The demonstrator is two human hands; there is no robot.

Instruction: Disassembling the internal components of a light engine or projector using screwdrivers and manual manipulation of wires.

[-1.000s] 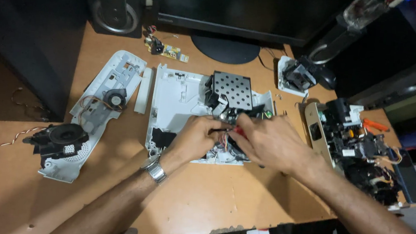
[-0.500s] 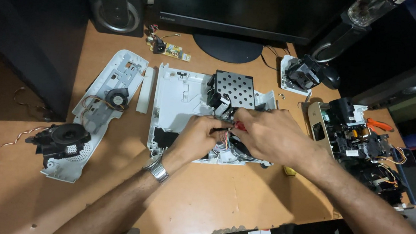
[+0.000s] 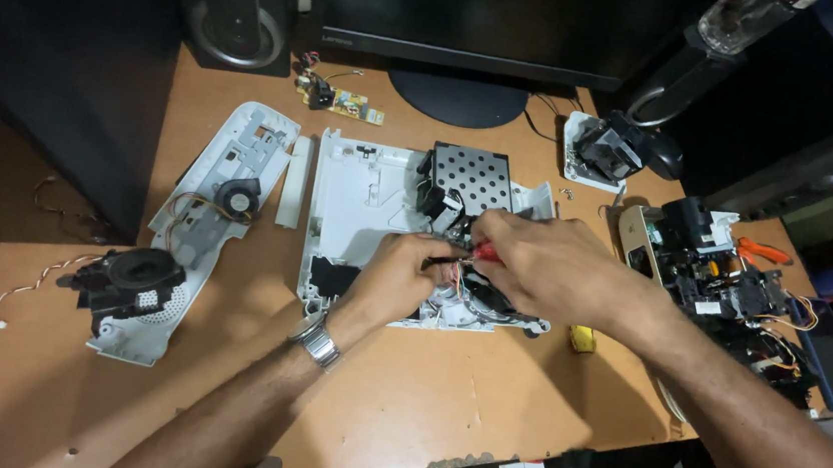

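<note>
Wooden desk (image 3: 442,407): both hands meet over the open white casing (image 3: 359,199).
Right hand (image 3: 544,265) pinches a red-handled tool (image 3: 485,255), tip pointing toward the left hand (image 3: 398,278), whose fingers close on the wires (image 3: 453,275) beside it.

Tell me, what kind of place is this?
Probably a home desk used for fixing electronics. A white device shell lies opened on the wooden desk, loose parts such as a small fan lie around, and a monitor and speaker stand behind.
</note>
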